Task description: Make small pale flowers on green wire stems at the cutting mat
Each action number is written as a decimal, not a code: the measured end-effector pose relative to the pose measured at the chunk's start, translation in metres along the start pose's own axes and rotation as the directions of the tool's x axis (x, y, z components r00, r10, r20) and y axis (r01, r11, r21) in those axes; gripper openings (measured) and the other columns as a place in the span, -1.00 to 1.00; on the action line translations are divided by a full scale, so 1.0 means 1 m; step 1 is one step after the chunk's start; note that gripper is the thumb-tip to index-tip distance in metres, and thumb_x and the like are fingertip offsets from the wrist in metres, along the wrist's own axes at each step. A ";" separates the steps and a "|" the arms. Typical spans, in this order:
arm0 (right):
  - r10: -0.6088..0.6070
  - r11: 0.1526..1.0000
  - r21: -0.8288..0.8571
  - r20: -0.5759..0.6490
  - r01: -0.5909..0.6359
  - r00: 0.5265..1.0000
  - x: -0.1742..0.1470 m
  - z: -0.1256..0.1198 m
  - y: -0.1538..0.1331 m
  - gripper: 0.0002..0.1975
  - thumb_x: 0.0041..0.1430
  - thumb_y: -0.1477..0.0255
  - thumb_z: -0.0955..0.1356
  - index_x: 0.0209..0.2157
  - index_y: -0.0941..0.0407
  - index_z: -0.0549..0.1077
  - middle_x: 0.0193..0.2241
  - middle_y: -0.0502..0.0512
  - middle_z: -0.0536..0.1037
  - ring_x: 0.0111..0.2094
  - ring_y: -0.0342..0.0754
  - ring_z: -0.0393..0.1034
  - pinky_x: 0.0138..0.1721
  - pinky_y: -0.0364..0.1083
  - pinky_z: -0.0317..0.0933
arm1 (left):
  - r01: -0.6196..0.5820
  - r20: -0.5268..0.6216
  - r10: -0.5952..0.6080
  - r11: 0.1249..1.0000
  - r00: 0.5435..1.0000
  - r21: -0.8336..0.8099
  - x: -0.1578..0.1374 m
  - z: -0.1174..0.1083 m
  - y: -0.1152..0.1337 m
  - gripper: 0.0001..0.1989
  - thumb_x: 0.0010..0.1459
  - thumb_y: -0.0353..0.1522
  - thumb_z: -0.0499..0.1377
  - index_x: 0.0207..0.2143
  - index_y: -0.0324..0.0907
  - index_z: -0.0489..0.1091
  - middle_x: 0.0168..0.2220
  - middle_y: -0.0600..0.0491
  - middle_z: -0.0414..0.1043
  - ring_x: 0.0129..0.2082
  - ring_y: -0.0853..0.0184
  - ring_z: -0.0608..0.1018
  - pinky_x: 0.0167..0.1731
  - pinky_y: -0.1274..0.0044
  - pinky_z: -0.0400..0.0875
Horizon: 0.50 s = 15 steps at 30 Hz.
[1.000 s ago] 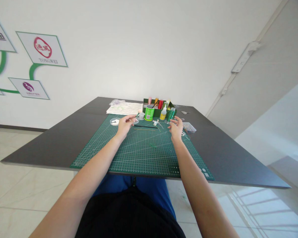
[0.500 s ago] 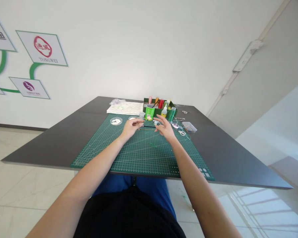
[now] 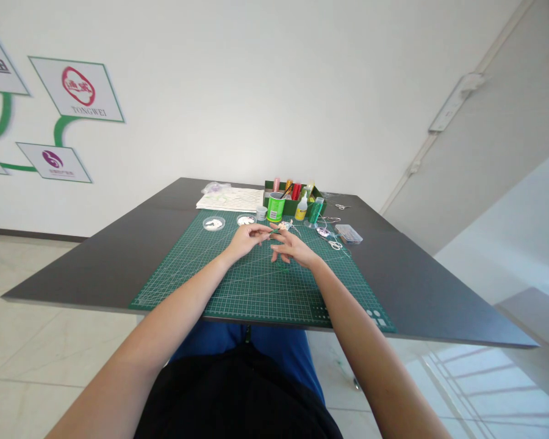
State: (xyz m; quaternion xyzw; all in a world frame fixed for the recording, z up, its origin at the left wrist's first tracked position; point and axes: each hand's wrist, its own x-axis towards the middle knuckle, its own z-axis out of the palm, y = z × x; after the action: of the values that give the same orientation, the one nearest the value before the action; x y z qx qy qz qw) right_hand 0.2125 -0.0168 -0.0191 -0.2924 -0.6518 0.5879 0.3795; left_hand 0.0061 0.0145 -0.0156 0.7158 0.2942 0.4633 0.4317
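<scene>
Above the green cutting mat [image 3: 251, 286], my left hand [image 3: 246, 239] is closed in a pinch. At its fingertips is a small green and cream flower-like piece [image 3: 282, 226], too small to make out in detail. My right hand [image 3: 295, 249] is right beside it, fingers apart, the upper ones touching or very near the piece. Whether thread runs between the hands I cannot tell. A bit of green thread [image 3: 282, 266] lies on the mat below my right hand.
Beyond my hands stand a green can [image 3: 275, 208], a glue bottle [image 3: 301, 208], a green thread spool [image 3: 316, 209] and a dark green box [image 3: 268, 186]. Shallow dishes [image 3: 214, 224] are at the left; scissors [image 3: 335, 245] and a clear case [image 3: 348, 234] at the right.
My right hand has moved left and down, close to my left fingertips. The flower-like piece has shifted from in front of the can to slightly lower right.
</scene>
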 end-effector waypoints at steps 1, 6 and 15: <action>0.002 1.000 0.003 0.003 -0.002 1.000 0.000 0.000 0.000 -0.19 0.13 0.36 0.49 0.35 -0.04 0.14 0.31 0.36 0.29 -0.44 -0.11 0.57 -0.73 -0.26 0.12 | 0.000 0.003 0.000 1.000 1.000 0.000 0.000 0.000 0.000 -0.68 0.07 -0.29 0.33 -0.14 -0.28 0.60 -0.35 -0.03 0.62 -0.50 0.39 0.50 -0.42 0.54 0.43; 0.021 1.000 -0.018 -0.038 -0.022 0.999 0.003 -0.002 0.003 -0.29 0.09 0.30 0.50 0.22 0.19 0.29 -0.22 0.24 0.66 -0.55 -0.12 0.49 -0.68 -0.22 0.19 | 0.018 0.003 -0.018 1.000 1.000 0.004 0.000 0.000 0.000 -0.68 0.08 -0.30 0.32 -0.12 -0.27 0.59 -0.35 -0.02 0.62 -0.50 0.39 0.51 -0.42 0.55 0.43; -0.052 0.988 -0.151 -0.167 0.027 0.985 0.003 -0.007 0.002 -0.46 0.14 0.16 0.44 0.04 0.24 0.52 -0.70 -0.16 0.34 -0.72 -0.26 0.12 -0.71 -0.23 -0.04 | 0.005 -0.086 -0.001 0.999 0.996 0.040 0.002 -0.004 -0.004 -0.66 0.09 -0.26 0.31 -0.12 -0.27 0.59 -0.38 -0.01 0.58 -0.53 0.40 0.47 -0.46 0.55 0.41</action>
State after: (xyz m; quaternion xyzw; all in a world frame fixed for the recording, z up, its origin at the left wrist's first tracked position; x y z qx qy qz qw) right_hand 0.2164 -0.0103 -0.0207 -0.3558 -0.6645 0.5033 0.4226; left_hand 0.0025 0.0192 -0.0176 0.7033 0.3227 0.4870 0.4050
